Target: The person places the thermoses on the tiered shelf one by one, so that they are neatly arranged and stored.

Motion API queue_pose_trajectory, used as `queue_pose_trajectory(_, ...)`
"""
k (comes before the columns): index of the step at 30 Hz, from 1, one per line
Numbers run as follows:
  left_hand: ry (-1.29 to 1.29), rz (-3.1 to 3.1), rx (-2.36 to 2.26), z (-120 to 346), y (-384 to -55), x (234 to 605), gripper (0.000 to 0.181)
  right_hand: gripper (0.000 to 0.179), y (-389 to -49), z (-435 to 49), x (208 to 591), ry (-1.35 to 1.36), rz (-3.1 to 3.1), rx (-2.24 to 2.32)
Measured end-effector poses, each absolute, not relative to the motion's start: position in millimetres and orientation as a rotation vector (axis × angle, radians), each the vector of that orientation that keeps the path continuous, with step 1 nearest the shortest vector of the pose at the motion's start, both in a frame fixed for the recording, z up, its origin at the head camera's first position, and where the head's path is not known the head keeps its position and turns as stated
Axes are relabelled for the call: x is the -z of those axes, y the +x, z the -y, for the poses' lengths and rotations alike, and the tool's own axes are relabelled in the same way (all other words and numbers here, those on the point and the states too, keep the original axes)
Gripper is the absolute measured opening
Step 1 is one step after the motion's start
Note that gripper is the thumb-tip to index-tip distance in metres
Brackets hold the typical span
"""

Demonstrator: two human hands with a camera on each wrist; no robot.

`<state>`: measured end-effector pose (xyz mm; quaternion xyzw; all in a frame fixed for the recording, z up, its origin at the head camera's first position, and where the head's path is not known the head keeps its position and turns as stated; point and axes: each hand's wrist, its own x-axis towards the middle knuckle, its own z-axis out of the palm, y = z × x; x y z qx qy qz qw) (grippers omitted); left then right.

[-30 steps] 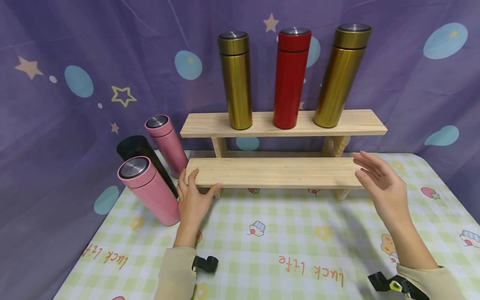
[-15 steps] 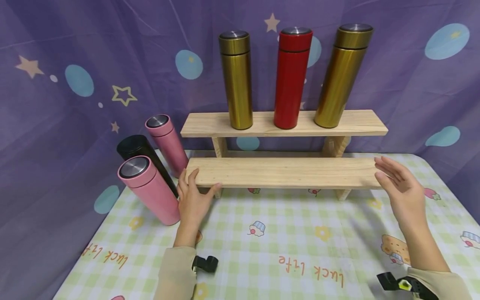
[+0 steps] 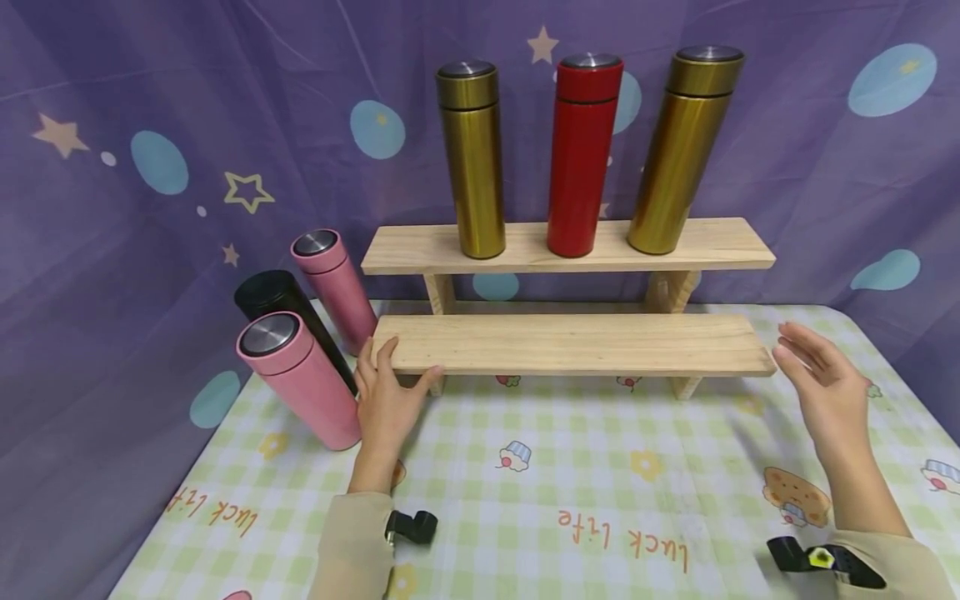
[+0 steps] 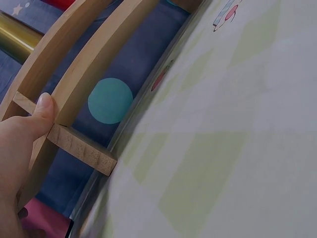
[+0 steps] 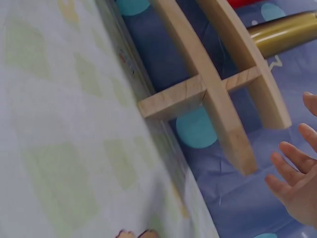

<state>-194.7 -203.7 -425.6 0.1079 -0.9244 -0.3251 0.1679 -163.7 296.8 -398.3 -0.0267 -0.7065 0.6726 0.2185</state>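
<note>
Steadying, I'd say, the wooden stand [image 3: 570,343] on the tablecloth [image 3: 600,467], the left hand [image 3: 387,408] grips its left front corner in the head view. Left wrist: thumb against the front edge. Right wrist: the right hand [image 5: 303,186], holding nothing, just beside the other end.

The left hand [image 4: 17,153] touches the wooden stand [image 4: 96,57] near a pink bottle [image 4: 48,219].

The bare right hand [image 3: 834,404] has moved to the right. Now the right end of the long, pale wooden lower shelf [image 3: 570,344] shows beside it.
</note>
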Motion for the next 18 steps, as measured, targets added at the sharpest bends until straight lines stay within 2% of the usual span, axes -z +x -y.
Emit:
queue_pose_trajectory(10, 0.293, 2.625, 0.919, 203, -194, 428, 0.092, 0.050, -166, -311, 411, -0.261, 2.183, -1.767)
queue_pose_trajectory(18, 0.298, 2.614, 0.926, 201, -194, 427, 0.091, 0.048, -172, -313, 418, -0.310, 2.264, -1.771)
